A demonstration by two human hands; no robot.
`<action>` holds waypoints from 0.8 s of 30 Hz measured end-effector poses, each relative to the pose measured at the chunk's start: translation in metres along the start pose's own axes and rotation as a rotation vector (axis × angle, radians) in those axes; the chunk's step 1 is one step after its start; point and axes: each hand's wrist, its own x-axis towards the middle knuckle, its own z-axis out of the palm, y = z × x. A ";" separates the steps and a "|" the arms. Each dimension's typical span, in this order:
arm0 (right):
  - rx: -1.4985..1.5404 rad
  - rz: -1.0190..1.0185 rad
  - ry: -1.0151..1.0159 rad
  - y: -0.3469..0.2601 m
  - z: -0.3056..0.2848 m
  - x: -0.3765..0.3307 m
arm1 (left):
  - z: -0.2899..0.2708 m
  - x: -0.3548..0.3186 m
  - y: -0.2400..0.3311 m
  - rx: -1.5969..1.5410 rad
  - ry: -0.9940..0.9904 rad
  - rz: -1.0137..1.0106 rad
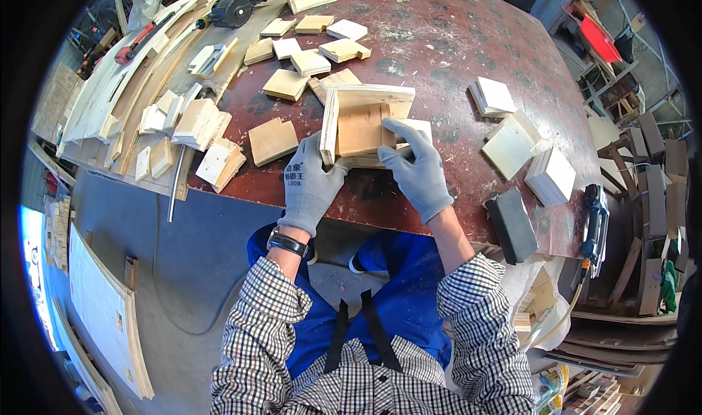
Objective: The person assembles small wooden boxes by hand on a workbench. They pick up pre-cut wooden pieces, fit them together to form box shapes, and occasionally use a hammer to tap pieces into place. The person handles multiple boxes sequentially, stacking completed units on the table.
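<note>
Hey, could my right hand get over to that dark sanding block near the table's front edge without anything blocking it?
Probably yes. The right hand rests on the small wooden box, and the dark sanding block lies just to its right with bare tabletop between them. The hand would have to let go of the box first.

A small open box of pale plywood stands tipped on its side between the hands, its hollow facing up toward the camera. Thin light walls frame a darker, grainy inner panel, which the right hand's fingers touch.
</note>
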 end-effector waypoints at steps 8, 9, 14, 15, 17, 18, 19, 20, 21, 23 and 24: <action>0.363 0.396 -0.178 -0.007 -0.025 0.036 | -0.001 -0.001 0.000 -0.045 0.013 -0.031; 0.272 0.387 -0.229 -0.004 -0.025 0.040 | -0.001 0.000 0.001 -0.052 0.008 -0.030; 0.190 0.208 0.062 -0.002 0.002 0.029 | -0.007 -0.001 0.004 -0.049 -0.010 -0.059; 0.066 0.115 0.089 0.005 0.002 0.021 | -0.006 -0.002 0.005 -0.056 -0.001 -0.040; -0.073 -0.058 0.090 0.019 0.003 0.008 | -0.002 0.000 0.004 -0.071 0.016 -0.001; -0.136 -0.142 0.060 0.012 0.004 0.002 | -0.001 0.000 0.003 -0.055 0.008 -0.018; -0.257 -0.185 0.028 0.010 0.008 -0.001 | -0.001 0.001 0.001 -0.039 0.000 -0.034; -0.378 -0.226 -0.007 0.009 0.013 -0.003 | -0.001 0.000 -0.002 -0.022 -0.009 -0.051; -0.422 -0.249 -0.008 0.010 0.014 -0.002 | -0.001 0.000 -0.001 -0.048 0.000 -0.035; -0.404 -0.260 -0.042 0.023 0.008 0.000 | 0.001 -0.001 -0.001 -0.061 0.004 0.011; -0.380 -0.271 -0.051 0.024 0.007 0.003 | 0.000 0.000 -0.001 -0.062 0.004 0.024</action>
